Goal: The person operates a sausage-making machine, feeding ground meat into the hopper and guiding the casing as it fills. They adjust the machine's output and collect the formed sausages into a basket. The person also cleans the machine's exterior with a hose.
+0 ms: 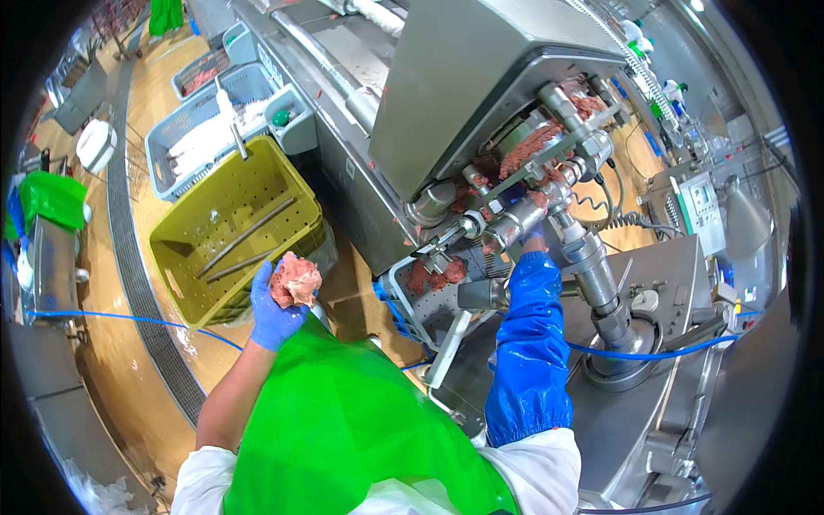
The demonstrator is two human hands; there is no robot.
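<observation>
My left hand (276, 316), in a blue glove, cups a clump of pale pink ground meat (295, 280) beside the yellow-green crate. My right hand (534, 239), gloved and with a shiny blue sleeve over the forearm, reaches up into the steel machine (489, 94) among its pipes. Its fingers are hidden behind a metal pipe fitting (517, 221). Ground meat (530, 148) clings to the machine's round outlet and bars just above that hand. Below the fittings, a light grey crate (421, 300) has some ground meat (448, 275) in it.
The yellow-green crate (184, 227) on my left has two metal rods (249, 236) inside. Farther back are grey-blue crates (159, 154), one with white material. A blue hose (129, 318) crosses the left side. A steel pipe (596, 275) rises from the surface on my right.
</observation>
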